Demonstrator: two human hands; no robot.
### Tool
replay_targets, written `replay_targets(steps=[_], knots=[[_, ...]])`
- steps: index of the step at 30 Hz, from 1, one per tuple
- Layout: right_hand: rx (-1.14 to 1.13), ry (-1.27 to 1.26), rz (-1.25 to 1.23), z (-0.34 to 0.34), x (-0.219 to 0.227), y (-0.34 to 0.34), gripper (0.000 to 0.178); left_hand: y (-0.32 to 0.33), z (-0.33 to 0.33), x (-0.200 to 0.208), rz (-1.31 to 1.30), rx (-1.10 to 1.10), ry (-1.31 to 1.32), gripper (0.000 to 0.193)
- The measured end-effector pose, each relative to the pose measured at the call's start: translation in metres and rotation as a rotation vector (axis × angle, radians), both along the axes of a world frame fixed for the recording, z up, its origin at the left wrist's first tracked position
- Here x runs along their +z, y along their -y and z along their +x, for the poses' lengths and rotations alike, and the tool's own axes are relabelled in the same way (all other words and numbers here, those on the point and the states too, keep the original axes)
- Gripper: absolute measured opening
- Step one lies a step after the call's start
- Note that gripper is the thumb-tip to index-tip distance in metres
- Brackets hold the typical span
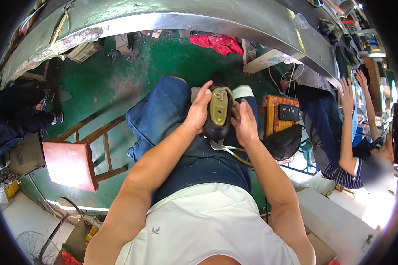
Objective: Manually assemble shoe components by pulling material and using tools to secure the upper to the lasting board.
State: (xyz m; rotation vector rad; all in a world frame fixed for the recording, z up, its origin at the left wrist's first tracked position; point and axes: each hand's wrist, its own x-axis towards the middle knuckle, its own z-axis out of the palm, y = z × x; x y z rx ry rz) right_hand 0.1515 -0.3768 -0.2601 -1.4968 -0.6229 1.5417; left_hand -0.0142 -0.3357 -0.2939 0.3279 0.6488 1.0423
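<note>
Between gripping left fingers [203,92] and right fingers [244,109] — hold unclear — dark-and-olive shoe [218,114].

A glossy black, rounded, shoe-shaped piece with an olive-green oblong face [219,106] sits upright between the hands — the left hand [199,110] along one side, the right hand [246,123] at the other. Its olive face is turned up, with a small dark hole near the middle and a yellow spot below. Toward the fingertips, the surface looks crumpled — its exact make-up is unclear. The broad black end points toward the wrists.
</note>
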Motion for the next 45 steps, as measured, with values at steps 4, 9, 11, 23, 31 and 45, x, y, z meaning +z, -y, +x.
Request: replay_targets(steps=[4, 9, 11, 23, 31, 45], knots=[[0.018, -0.374, -0.11, -0.029, 0.026, 0.002, 0.068, 0.018, -0.006, 0.042, 0.376, 0.064, -0.193, 0.059], [0.112, -0.358, -0.02, -0.041, 0.017, 0.005, 0.07, 0.03, -0.019, 0.042, 0.635, 0.11, -0.511, 0.066], [0.033, -0.378, -0.029, -0.046, 0.011, 0.01, 0.071, 0.034, -0.017, 0.038, 0.556, 0.083, -0.488, 0.066], [0.087, -0.221, 0.058, -0.033, -0.016, 0.007, 0.07, 0.037, -0.007, 0.02, -0.075, -0.082, -0.212, 0.08], [-0.009, -0.434, -0.591, -0.038, -0.082, -0.029, 0.062, 0.002, 0.012, -0.049, -0.671, -0.105, -0.244, 0.068], [-0.325, -0.559, -0.458, -0.021, -0.069, -0.022, 0.064, -0.036, 0.048, -0.058, -0.815, -0.32, -0.082, 0.068]])
